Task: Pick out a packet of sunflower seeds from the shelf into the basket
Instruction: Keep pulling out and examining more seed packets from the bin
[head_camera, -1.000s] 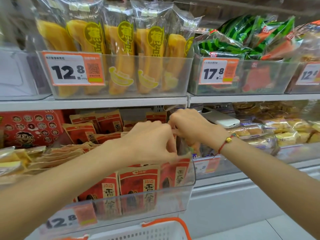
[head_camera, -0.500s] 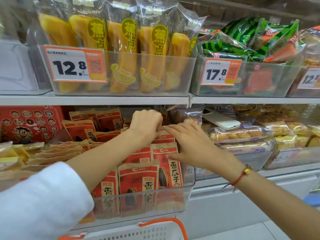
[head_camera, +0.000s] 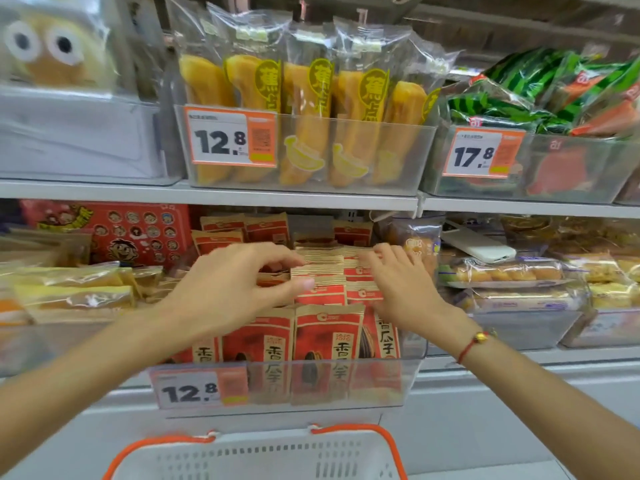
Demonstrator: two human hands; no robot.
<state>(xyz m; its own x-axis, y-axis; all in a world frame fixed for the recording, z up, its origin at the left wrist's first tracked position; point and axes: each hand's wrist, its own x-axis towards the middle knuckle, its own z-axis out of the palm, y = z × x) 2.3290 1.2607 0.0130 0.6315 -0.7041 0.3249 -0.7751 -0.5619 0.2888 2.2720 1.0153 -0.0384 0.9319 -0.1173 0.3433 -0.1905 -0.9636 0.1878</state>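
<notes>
Red-and-tan sunflower seed packets point(head_camera: 325, 337) are stood upright in rows inside a clear bin point(head_camera: 284, 386) on the middle shelf point(head_camera: 207, 197). The left hand point(head_camera: 228, 292) is held over the packet tops, its thumb and curled fingers point(head_camera: 287, 259) slightly apart, nothing clamped between them. The right hand point(head_camera: 398, 289) is laid open on the packets beside it, fingers spread. A white basket point(head_camera: 256, 459) with orange handles is seen below the bin, no packet in its visible part.

Seed packets point(head_camera: 327, 336) matt kraft paper – bin point(head_camera: 284, 382) clear glossy plastic – basket point(head_camera: 256, 457) white perforated plastic.
</notes>
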